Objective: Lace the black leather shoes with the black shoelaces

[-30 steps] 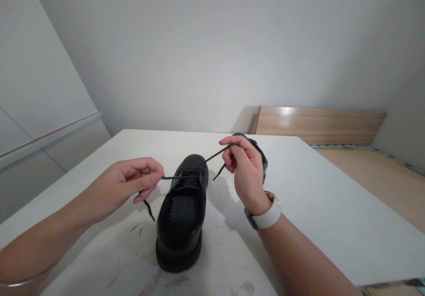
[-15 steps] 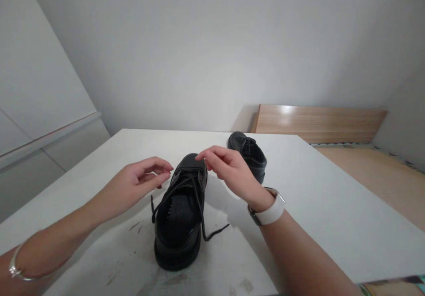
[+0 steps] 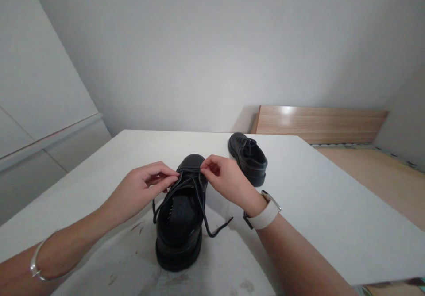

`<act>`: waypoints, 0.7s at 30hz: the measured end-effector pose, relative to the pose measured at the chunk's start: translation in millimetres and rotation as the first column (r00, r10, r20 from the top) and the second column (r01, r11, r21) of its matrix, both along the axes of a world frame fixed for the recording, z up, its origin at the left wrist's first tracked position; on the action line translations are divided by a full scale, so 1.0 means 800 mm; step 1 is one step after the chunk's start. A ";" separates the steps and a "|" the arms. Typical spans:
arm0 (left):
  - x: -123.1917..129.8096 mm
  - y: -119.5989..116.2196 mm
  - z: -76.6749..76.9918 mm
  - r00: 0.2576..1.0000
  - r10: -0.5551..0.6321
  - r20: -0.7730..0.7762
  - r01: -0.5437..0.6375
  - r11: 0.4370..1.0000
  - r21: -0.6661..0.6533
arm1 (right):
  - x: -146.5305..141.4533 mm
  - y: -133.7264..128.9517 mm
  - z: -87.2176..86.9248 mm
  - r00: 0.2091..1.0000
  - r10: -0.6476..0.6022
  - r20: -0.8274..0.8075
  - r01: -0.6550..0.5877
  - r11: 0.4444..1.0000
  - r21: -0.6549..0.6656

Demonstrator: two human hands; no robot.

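Observation:
A black lace-up shoe stands on the white table with its heel toward me and its toe pointing away. Its black shoelace is loose, one end trailing onto the table at the right, the other hanging at the left side. My left hand pinches at the left edge of the lacing, thumb and forefinger together on the shoelace. On the opposite edge, my right hand has its thumb and forefinger closed on the shoelace near the toe end. The fingertips partly hide the exact grip.
A second black shoe, its lace tied, stands farther back to the right. The white table has dark smudges near me. Beyond its right side are a wooden headboard and a tan bed base. A grey wall rises behind.
Both hands have moved in to the shoe's lacing. The fingers, apart from the lace before, now pinch at its two sides. The trailing lace end has shifted slightly.

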State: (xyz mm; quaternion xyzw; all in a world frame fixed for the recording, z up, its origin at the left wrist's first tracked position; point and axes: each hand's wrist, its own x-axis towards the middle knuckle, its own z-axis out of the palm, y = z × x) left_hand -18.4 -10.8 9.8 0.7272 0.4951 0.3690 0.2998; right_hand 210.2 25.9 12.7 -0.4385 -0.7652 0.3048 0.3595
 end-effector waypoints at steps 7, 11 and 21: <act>0.004 0.009 -0.009 0.999 0.011 0.031 -0.011 1.000 0.012 | -0.002 -0.002 -0.004 1.000 0.002 0.026 -0.003 1.000 0.024; 0.005 0.012 -0.009 0.998 0.011 0.054 -0.011 1.000 0.004 | -0.007 -0.004 -0.008 0.999 -0.032 0.001 0.032 0.998 0.058; 0.008 0.019 -0.002 0.998 0.047 0.030 -0.046 0.998 -0.032 | -0.015 -0.001 -0.010 0.938 0.075 -0.339 -0.128 0.982 -0.139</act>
